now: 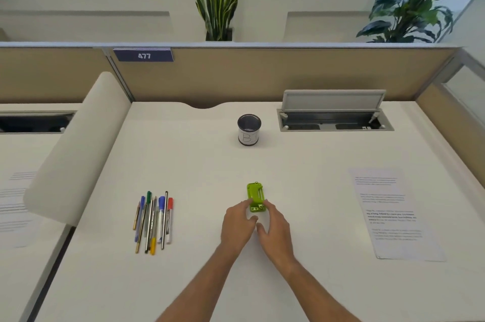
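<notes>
Green stapler (pixel 254 197), at centre of desk (pixel 301 177), is touched at its near end by L hand (pixel 237 224) & R hand (pixel 275 227), fingers loose, not wrapped; grasp step judged underway, firm pinch needed next.

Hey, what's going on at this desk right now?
A person has both hands on a small green stapler lying on the white desk. The left hand and right hand touch its near end from either side. A row of pens lies to the left, a labelled cup behind, a printed sheet to the right.
</notes>
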### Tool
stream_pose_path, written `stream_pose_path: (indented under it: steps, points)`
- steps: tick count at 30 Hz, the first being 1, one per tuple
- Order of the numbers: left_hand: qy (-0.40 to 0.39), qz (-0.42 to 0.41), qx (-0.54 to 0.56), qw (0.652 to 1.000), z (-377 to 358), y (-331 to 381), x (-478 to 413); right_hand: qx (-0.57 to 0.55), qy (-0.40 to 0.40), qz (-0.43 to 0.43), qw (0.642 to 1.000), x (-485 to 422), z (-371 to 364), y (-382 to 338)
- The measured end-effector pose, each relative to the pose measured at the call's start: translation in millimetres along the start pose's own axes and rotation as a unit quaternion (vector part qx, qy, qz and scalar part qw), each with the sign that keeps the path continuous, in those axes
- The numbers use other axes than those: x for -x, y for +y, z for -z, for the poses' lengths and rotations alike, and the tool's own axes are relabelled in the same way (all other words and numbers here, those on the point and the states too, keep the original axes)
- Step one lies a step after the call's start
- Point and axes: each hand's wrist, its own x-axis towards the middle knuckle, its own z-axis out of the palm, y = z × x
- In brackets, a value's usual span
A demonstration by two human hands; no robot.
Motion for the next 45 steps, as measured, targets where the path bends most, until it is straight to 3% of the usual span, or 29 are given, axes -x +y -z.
stream_pose_path:
  steps: [6, 11, 22, 30, 37, 42, 45]
  points:
    - [0.046, -0.029, -0.002, 0.999, -1.2, 1.0, 4.7, -0.028, 0.025, 0.003, 0.999, 5.7, 13.3, 0.4]
    - [0.093, -0.068, 0.016, 0.993, -22.8, 16.2, 12.1, 0.018, 0.083, 0.024, 0.996, 18.0, 42.6, 19.0]
    - [0.013, -0.138, 0.052, 0.989, -123.9, 112.8, 19.7, -0.009, 0.188, -0.011, 0.982, 19.5, 161.2, 80.1]
    - [-0.001, -0.035, 0.021, 0.999, -215.4, 194.0, 13.0, -0.087, 0.221, -0.06, 0.97, -3.7, 256.4, 163.2]
    - [-0.033, 0.057, -0.012, 0.998, -273.3, 233.7, 6.3, -0.029, 0.275, -0.163, 0.947, -31.0, 336.2, 239.9]
    - [-0.039, 0.082, -0.057, 0.994, -298.9, 247.7, 8.5, 0.033, 0.208, -0.276, 0.938, -45.2, 360.0, 268.2]
    - [-0.044, 0.09, -0.085, 0.991, -308.8, 248.0, 11.9, 0.06, 0.167, -0.294, 0.939, -49.5, 359.3, 266.8]
